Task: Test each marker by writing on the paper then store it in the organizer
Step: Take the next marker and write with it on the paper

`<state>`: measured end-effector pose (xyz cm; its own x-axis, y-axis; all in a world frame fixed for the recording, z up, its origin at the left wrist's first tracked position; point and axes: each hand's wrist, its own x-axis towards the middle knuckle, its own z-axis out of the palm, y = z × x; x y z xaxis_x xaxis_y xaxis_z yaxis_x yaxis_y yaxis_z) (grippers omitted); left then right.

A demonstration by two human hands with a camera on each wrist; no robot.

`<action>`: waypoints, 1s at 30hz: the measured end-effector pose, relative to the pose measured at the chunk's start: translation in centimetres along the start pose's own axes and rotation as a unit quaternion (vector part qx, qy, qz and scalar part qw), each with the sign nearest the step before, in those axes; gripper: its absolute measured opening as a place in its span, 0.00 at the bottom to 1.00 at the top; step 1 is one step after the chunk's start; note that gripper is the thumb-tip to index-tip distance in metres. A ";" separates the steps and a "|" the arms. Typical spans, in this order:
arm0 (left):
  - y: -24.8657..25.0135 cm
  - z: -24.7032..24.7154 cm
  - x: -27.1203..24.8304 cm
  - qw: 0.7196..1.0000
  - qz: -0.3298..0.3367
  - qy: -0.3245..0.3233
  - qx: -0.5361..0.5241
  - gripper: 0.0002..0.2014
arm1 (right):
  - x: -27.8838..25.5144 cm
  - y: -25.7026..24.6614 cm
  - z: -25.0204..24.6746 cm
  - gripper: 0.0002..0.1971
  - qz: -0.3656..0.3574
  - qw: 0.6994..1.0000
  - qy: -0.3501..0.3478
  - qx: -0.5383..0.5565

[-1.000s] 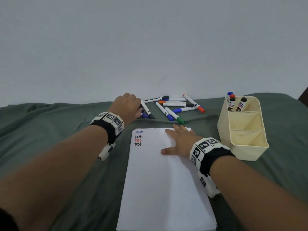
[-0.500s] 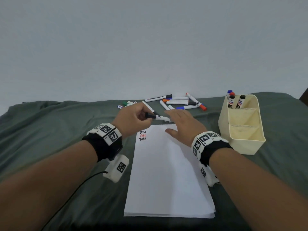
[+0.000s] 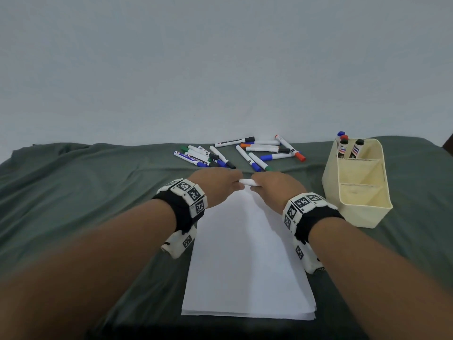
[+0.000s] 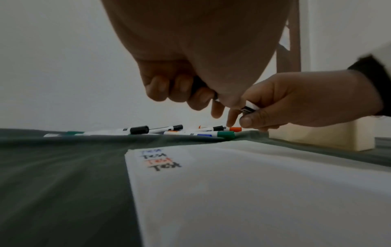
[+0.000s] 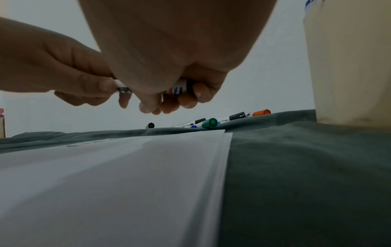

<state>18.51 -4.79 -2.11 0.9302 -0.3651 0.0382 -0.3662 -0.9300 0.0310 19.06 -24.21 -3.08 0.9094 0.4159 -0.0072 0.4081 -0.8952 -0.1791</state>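
Left hand (image 3: pixel 215 184): raised above the far end of the paper, fingers (image 4: pixel 180 88) curled round the black-capped end of one marker.
Right hand (image 3: pixel 277 188): just beside the left, knuckles up, fingers (image 5: pixel 186 97) curled round the other end of the same marker, thumb pressed on its barrel.
Held marker (image 3: pixel 248 182): white barrel, lying level between the two hands, clear of the sheet; only a short stretch shows from the head view. Whether the cap has parted from the barrel cannot be told.
Paper (image 3: pixel 247 261): white stack lying flat on the green cloth (image 3: pixel 85 192), long edge running away from the person. Four written words stacked at its far left corner (image 4: pixel 160 158): blue, black, red, black.
Loose markers (image 3: pixel 242 153): scattered pile on the cloth beyond the paper; caps of black, blue, green and orange-red.
Organizer (image 3: pixel 358 185): cream box with three compartments, right of the paper and apart from it. Four markers (image 3: pixel 349 147) stand upright in the farthest compartment.
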 end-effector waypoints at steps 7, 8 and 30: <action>-2.5 0.8 -0.3 0.994 -0.026 -0.053 -0.092 0.13 | 0.2 -0.3 0.1 0.07 -0.008 0.999 -0.041 -0.009; -3.0 0.9 -0.5 0.991 -0.035 -0.049 -0.119 0.20 | 0.2 -0.2 0.1 0.08 -0.002 0.999 -0.043 -0.012; -14.7 1.5 -5.8 0.981 -0.171 -0.028 0.082 0.22 | 0.6 0.4 0.5 0.09 0.034 0.999 -0.033 -0.015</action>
<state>18.50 10.92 -4.33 0.9996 -0.0272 -0.0009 -0.0271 -0.9913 -0.1290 19.76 -24.19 -3.68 0.9282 0.3627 -0.0828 0.3488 -0.9258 -0.1457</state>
